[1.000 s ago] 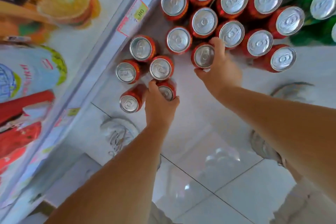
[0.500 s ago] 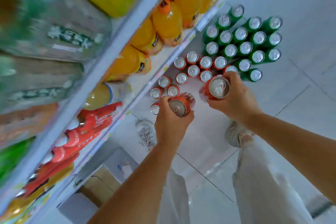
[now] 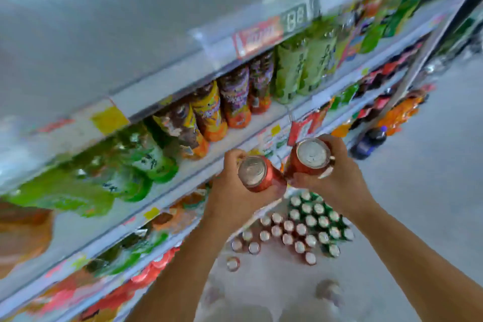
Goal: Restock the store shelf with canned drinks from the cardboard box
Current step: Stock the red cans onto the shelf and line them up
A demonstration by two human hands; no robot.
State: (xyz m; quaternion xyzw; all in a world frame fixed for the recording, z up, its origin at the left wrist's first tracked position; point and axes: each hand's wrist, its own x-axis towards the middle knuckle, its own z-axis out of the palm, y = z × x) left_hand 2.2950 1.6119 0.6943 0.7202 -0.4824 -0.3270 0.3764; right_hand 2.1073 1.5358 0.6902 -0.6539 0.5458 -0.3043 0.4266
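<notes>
My left hand (image 3: 232, 191) grips a red can (image 3: 257, 174) with its silver top facing me. My right hand (image 3: 337, 178) grips a second red can (image 3: 309, 157) beside it; the two cans nearly touch. Both are held chest-high in front of the store shelf (image 3: 235, 144), whose white edge runs diagonally across the view. Far below on the floor stand several red cans (image 3: 277, 232) and several green cans (image 3: 318, 219) in a cluster. The cardboard box is not visible. The picture is blurred by motion.
The shelves hold green bottles (image 3: 303, 65), colourful drink bottles (image 3: 209, 112) and red packs (image 3: 146, 274) lower down. A dark bottle (image 3: 371, 141) stands on the grey floor at the right. My shoes (image 3: 329, 290) show near the bottom edge.
Both hands took one red can each from the floor cluster and rose with them. My view lifted from the floor to the middle shelves.
</notes>
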